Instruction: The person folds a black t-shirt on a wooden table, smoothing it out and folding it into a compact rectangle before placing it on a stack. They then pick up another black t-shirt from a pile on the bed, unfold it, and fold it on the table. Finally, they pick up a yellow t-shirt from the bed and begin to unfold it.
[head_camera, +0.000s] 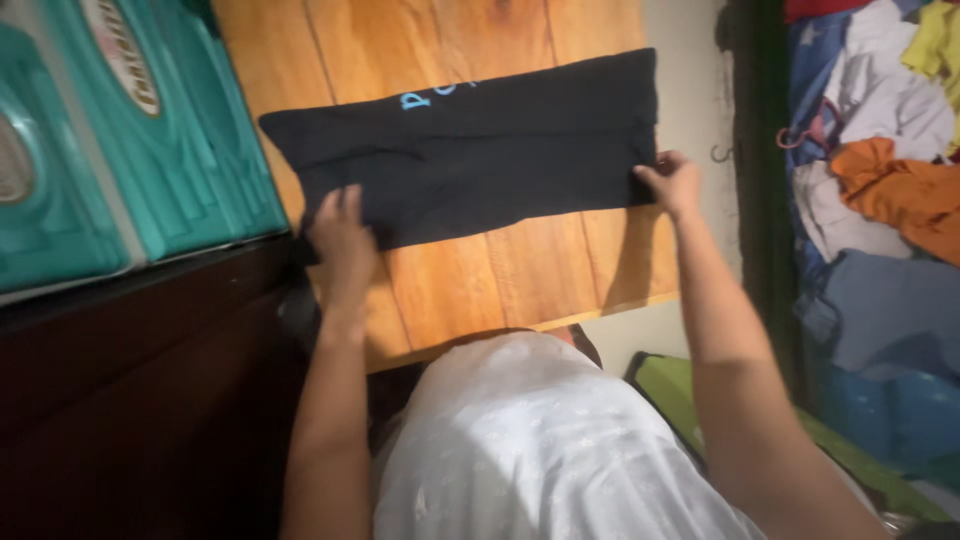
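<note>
A black garment (480, 150) with light blue lettering lies folded into a long band across a wooden board (470, 280). My left hand (342, 232) rests flat on the garment's near left corner, fingers spread. At the garment's near right corner my right hand (672, 182) pinches the edge of the cloth. Both forearms reach out from my white top at the bottom of the view.
A teal plastic crate (130, 130) stands at the left on a dark wooden cabinet (140, 380). A heap of mixed clothes (880, 160), orange, white and blue, lies at the right. A green item (680, 390) sits below the board's right edge.
</note>
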